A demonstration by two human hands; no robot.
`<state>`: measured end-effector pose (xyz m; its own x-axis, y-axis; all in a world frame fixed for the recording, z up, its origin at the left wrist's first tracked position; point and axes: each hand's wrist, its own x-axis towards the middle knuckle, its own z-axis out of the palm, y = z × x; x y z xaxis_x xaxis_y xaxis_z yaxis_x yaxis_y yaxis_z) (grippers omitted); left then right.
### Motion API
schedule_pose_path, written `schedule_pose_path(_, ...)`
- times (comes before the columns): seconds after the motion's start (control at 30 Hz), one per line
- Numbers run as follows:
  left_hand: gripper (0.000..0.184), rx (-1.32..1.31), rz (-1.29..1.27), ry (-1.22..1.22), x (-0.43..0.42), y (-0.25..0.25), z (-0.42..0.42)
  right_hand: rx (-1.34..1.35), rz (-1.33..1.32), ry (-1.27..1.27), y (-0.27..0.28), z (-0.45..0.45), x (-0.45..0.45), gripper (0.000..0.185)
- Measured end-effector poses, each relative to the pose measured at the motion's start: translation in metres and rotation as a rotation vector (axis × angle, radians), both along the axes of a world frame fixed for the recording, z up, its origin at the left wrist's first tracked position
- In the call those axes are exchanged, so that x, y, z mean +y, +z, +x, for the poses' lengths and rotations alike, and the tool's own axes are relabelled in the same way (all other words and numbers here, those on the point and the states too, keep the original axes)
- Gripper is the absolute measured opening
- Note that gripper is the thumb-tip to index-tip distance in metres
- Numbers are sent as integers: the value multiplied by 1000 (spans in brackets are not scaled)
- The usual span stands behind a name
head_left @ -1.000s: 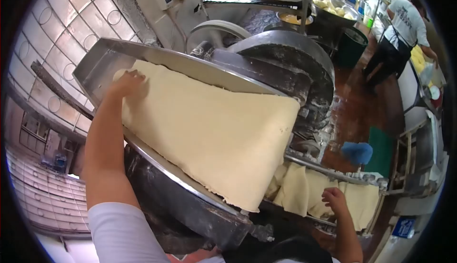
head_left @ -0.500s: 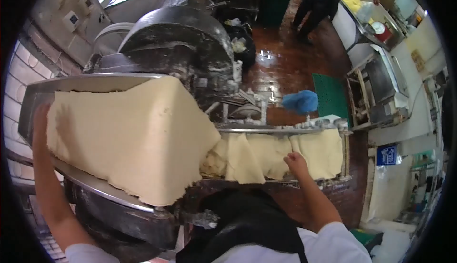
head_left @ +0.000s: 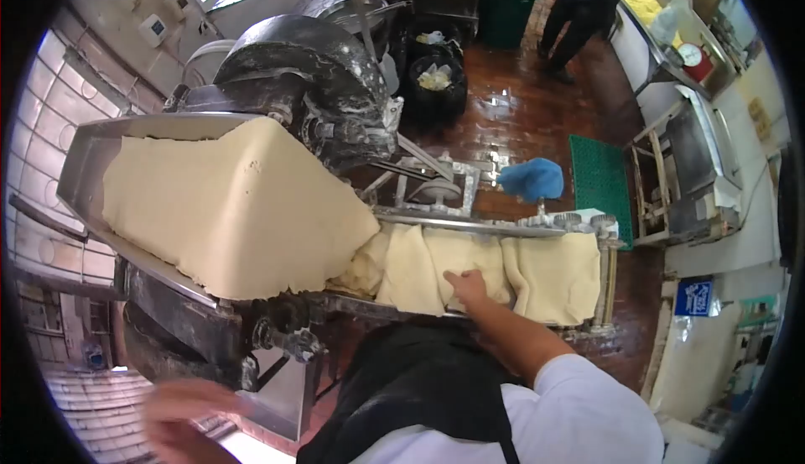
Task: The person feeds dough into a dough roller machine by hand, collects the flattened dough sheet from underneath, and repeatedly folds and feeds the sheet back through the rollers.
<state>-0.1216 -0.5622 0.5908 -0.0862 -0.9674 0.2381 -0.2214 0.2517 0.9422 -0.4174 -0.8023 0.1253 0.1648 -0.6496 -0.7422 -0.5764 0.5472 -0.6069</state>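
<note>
A wide pale dough sheet (head_left: pixel 176 212) drapes over the metal chute (head_left: pixel 92 153) of the machine and runs down onto the narrow conveyor bed. There the folded dough (head_left: pixel 553 275) lies in several overlapping layers. My right hand (head_left: pixel 470 286) is over the middle of this folded dough, its fingertips at the surface, one finger stretched out. No separate object shows in it. Low at the left, below the chute and apart from the dough, my left hand (head_left: pixel 189 409) is smeared by motion, so its fingers cannot be made out.
Behind the chute stands the machine's floury drum (head_left: pixel 302 53). A blue cloth (head_left: pixel 531 179) hangs beyond the conveyor, near a green mat (head_left: pixel 599 183). Farther back are a dark green bin (head_left: pixel 507 11), a black bin (head_left: pixel 436 86) and another person (head_left: pixel 583 7) at a counter.
My left hand has left the dough sheet on the chute and swung down toward me. My right hand has moved left along the folded dough. The camera view has shifted.
</note>
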Motion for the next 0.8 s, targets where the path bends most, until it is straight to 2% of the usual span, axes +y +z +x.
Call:
schedule_pose_path(0.03,61,-30,232,-285,-24,-11,-15,1,-193,-105,-23,3,11,45)
schedule_pose_path(0.07,66,150,650,-363,-31,-28,-30,0,-388,-206,-34,6,16,45)
schedule_pose_path(0.1,70,329,789,-196,-26,-58,-55,-4,-392,-200,-24,9,14,45)
schedule_pose_path(0.13,73,508,924,-25,-14,-94,-75,-174,-102,-263,0,12,9,45)
schedule_pose_path(0.17,67,522,946,20,-6,-127,-80,-340,193,-323,19,12,2,45)
schedule_pose_path(0.2,62,535,975,63,-2,-161,-82,-323,271,-216,26,10,-5,39)
schedule_pose_path(0.23,62,617,933,167,-8,-203,-84,-322,276,-229,28,14,-8,39)
schedule_pose_path(0.27,63,723,903,259,-11,-252,-94,-296,109,-148,26,12,-2,35)
schedule_pose_path(0.3,57,712,874,398,-27,-277,-105,-272,-64,-35,27,15,-3,32)
schedule_pose_path(0.33,54,622,873,614,-39,-316,-114,-249,-62,-13,38,20,-3,32)
schedule_pose_path(0.4,53,107,661,684,-69,-375,-109,-377,-54,32,66,34,-1,25)
schedule_pose_path(0.5,50,182,630,752,-100,-393,-96,-482,6,111,117,43,1,29)
schedule_pose_path(0.57,49,945,937,618,-109,-385,-84,-585,20,152,163,41,1,30)
schedule_pose_path(0.6,49,1151,941,537,-110,-375,-82,-691,27,182,186,38,0,31)
schedule_pose_path(0.63,49,1149,926,545,-111,-377,-83,-700,24,195,203,34,-1,31)
schedule_pose_path(0.7,52,1431,871,137,-112,-386,-90,-901,65,152,234,23,-3,34)
schedule_pose_path(0.77,55,1654,751,154,-125,-361,-122,-1053,147,90,271,5,-11,37)
schedule_pose_path(0.8,55,1640,739,161,-134,-358,-129,-1095,160,80,286,-5,-14,41)
